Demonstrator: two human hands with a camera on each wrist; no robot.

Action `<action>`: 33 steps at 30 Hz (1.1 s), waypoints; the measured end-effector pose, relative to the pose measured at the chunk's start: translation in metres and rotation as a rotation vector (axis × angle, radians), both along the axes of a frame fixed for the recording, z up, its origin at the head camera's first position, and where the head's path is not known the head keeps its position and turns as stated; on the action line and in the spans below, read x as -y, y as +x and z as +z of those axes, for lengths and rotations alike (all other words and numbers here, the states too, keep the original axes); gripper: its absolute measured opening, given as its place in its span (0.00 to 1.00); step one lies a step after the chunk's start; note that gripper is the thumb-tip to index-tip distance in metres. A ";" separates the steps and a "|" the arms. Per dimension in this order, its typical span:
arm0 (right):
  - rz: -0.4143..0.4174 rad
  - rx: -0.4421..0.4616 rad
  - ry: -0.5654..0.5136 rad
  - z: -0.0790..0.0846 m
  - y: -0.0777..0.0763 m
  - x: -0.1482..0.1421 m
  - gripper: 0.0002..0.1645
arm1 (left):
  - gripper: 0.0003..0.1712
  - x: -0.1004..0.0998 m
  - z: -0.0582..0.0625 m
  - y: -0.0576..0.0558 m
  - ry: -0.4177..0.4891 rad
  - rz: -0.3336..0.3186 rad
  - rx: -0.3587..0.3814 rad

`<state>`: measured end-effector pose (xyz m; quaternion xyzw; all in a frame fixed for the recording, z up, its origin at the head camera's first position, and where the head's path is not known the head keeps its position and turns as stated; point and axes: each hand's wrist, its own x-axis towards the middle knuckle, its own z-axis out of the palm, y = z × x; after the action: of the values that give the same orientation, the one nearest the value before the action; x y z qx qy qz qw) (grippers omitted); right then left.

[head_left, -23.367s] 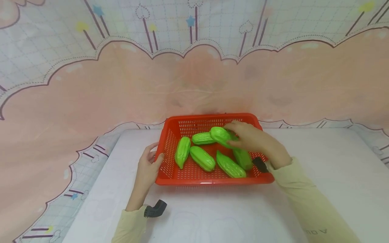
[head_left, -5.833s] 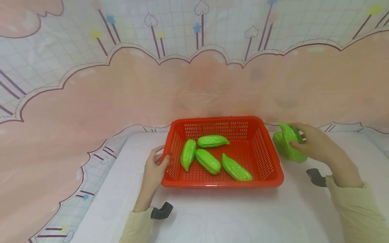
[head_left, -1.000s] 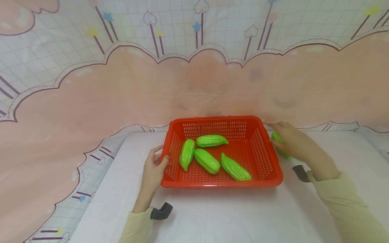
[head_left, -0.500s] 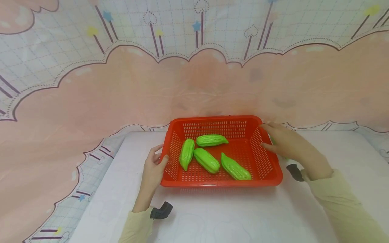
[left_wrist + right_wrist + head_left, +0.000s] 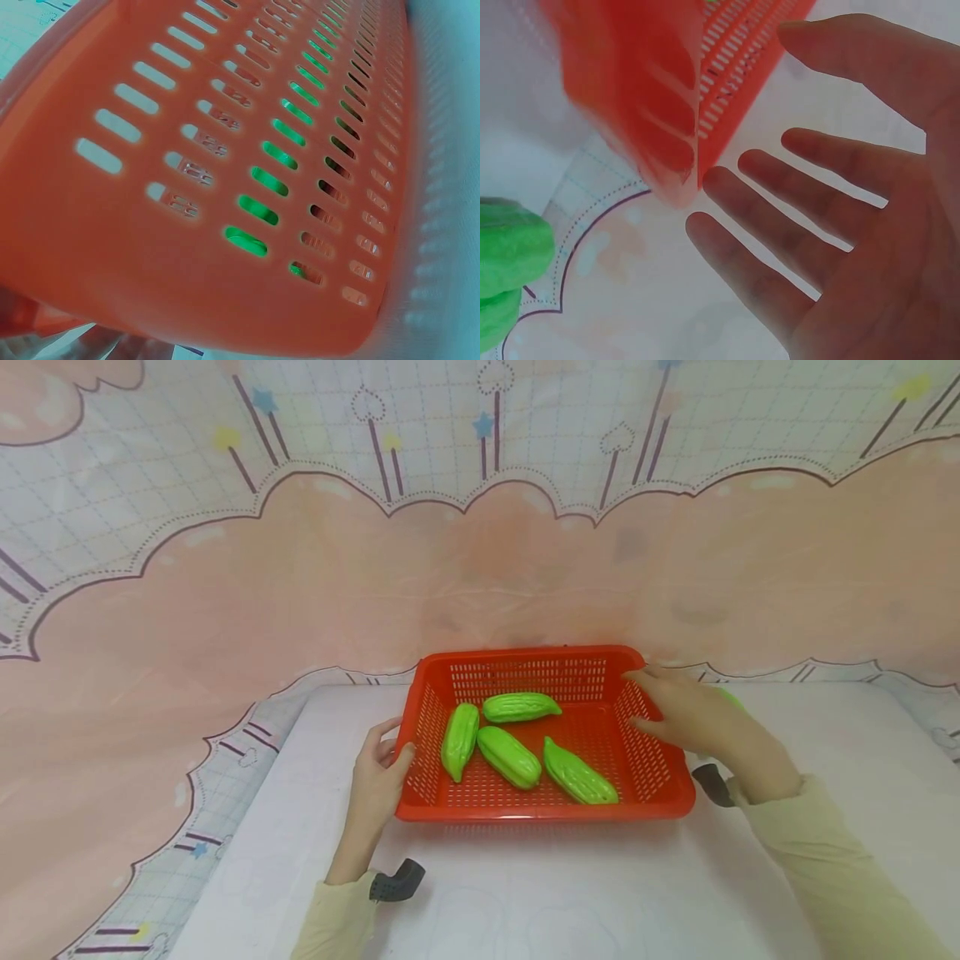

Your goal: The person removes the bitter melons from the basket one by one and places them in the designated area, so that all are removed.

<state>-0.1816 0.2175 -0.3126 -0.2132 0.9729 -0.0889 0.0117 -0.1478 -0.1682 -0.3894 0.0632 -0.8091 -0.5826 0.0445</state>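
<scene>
Right hand (image 5: pixel 686 712), fingers spread apart, hangs at the two-o'clock rim of a red basket (image 5: pixel 540 814) holding four green gourds (image 5: pixel 508 757), left hand (image 5: pixel 375 777) gripping its nine-o'clock rim, another gourd (image 5: pixel 514 247) outside at two o'clock.

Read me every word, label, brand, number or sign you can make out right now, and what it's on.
There is none that I can read.
Red basket: no lettering shows.
Green vegetables in it: no label shows.
Backdrop: printed stars, outlines and lines, but no letters or numbers.
Sleeves: nothing readable on what shows.
Black wrist devices: too small to tell whether they are marked.
</scene>
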 end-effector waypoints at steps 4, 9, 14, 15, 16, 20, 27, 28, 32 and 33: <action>0.028 -0.020 -0.003 -0.001 0.001 0.004 0.38 | 0.27 0.000 0.000 0.000 -0.002 -0.003 -0.003; 0.059 -0.016 -0.033 -0.002 0.000 0.007 0.37 | 0.27 0.000 0.000 -0.001 -0.005 -0.003 0.000; 0.074 0.006 -0.033 -0.001 -0.003 0.014 0.37 | 0.27 0.001 -0.001 -0.001 -0.003 -0.003 0.003; 0.079 0.011 -0.030 -0.001 -0.004 0.015 0.37 | 0.27 0.001 -0.001 -0.001 -0.002 -0.003 0.003; 0.077 0.020 -0.029 -0.001 -0.004 0.017 0.37 | 0.27 0.001 -0.001 -0.001 -0.001 -0.004 0.003; 0.076 0.063 -0.033 0.000 -0.005 0.022 0.39 | 0.27 0.001 -0.001 -0.001 0.005 -0.002 0.004; 0.061 0.118 -0.030 0.000 -0.007 0.030 0.39 | 0.27 0.001 -0.001 -0.001 0.011 -0.001 0.006; 0.062 0.126 -0.037 -0.001 -0.007 0.031 0.39 | 0.27 0.001 -0.001 -0.001 0.013 0.000 0.007; 0.075 0.162 -0.085 -0.005 -0.010 0.035 0.38 | 0.27 0.000 0.001 0.000 0.015 -0.002 0.003; 0.084 0.168 -0.097 -0.006 -0.011 0.036 0.37 | 0.27 0.000 0.001 0.000 0.015 -0.003 0.000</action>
<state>-0.1928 0.1818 -0.3190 -0.2459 0.9532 -0.1529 0.0867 -0.1476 -0.1682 -0.3880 0.0624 -0.8047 -0.5887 0.0434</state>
